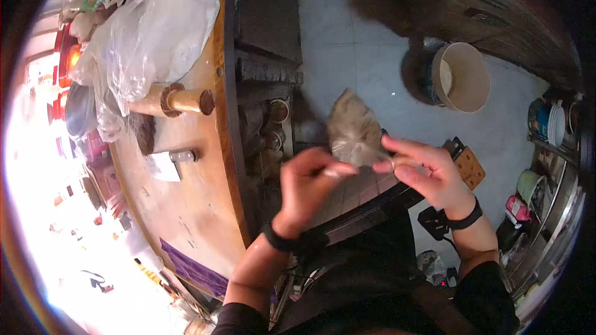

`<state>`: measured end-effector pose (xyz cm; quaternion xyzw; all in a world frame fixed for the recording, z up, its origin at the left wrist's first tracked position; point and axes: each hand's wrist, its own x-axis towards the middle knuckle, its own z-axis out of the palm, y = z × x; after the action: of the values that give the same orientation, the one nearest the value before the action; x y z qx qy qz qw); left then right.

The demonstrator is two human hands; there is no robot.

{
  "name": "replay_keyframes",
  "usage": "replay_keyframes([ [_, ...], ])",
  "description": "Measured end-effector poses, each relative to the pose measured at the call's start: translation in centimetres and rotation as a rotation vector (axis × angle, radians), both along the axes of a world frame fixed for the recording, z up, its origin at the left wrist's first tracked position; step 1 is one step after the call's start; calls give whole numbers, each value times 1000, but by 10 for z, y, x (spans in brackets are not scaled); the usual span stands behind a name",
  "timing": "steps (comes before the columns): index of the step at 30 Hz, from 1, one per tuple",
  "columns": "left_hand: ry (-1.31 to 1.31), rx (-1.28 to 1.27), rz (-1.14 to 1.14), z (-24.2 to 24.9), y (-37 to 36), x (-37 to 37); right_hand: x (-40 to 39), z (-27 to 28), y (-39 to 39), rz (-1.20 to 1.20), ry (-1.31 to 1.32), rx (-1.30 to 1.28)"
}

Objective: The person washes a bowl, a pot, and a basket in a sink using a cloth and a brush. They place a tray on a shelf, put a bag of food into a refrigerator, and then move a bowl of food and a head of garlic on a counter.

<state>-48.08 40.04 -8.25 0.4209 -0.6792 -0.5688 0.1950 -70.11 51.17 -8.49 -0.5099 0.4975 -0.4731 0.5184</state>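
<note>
A small clear plastic bag (352, 125) with brownish contents hangs in front of me, its gathered neck toward my body. My right hand (428, 170) is closed at the neck of the bag, thumb and fingers pinching it. On the other side, my left hand (305, 183) is held close to the neck with its fingers closed and slightly blurred. Whatever the left fingertips pinch is too small to make out. Both wrists have dark bands.
Left of me is a wooden worktop (186, 211) with a large plastic bag (167, 18), a wooden rolling pin (186, 100), a flat blade with a handle (166, 165) and a purple cloth (194, 268). A bucket (472, 77) stands on the floor.
</note>
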Motion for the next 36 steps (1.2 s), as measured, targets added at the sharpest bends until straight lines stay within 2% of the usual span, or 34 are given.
replay_keyframes([
  [1,-149,51,-104,-1,6,-11,2,3,-7,-36,-78,91],
  [2,-6,90,-75,-3,8,-28,4,6,-15,-76,-153,180],
  [4,-3,81,-113,-14,5,-39,4,3,-28,-26,-83,267],
  [6,109,188,-47,-17,15,-48,9,-8,-35,-107,191,-53],
  [7,128,307,-35,-14,21,-52,7,-9,-38,-108,191,-47],
  [8,129,317,-25,-12,21,-53,4,-10,-41,-109,192,-41],
  [10,152,396,-23,-9,19,-51,-9,-5,-48,46,364,0],
  [11,248,568,103,-10,22,-49,-18,-7,-50,54,353,11],
  [12,285,919,285,-4,21,-41,-32,-11,-51,-2,418,34],
  [13,443,1087,307,-12,16,-25,-40,-16,-50,-55,481,60],
  [14,602,1253,335,-29,14,-5,-41,-21,-47,-276,148,345],
  [15,367,975,139,-44,19,12,-41,-23,-49,-243,215,337],
  [16,338,1008,168,-46,28,16,-36,-25,-51,-204,274,335],
  [18,51,528,7,-60,37,6,-11,-35,-49,51,408,-139],
  [19,0,455,74,-62,41,-6,3,-38,-49,131,466,-342],
  [20,-68,345,42,-62,40,-16,9,-36,-58,176,501,-378],
  [23,-191,138,-190,-90,31,-19,16,-40,-81,182,348,-372],
  [26,-368,240,-83,-89,31,-21,25,-48,-85,248,250,-417],
  [27,-419,258,-40,-91,29,-24,28,-53,-83,322,319,-427],
  [30,-420,91,57,-124,53,8,24,-63,-83,485,526,-435],
  [32,-427,278,259,-132,55,16,20,-80,-84,409,418,-275],
  [33,-421,274,268,-134,55,20,15,-86,-83,417,386,-139],
  [34,-481,383,297,-135,55,25,10,-93,-84,426,392,-144],
  [36,-596,600,356,-137,53,31,1,-116,-99,402,243,204],
])
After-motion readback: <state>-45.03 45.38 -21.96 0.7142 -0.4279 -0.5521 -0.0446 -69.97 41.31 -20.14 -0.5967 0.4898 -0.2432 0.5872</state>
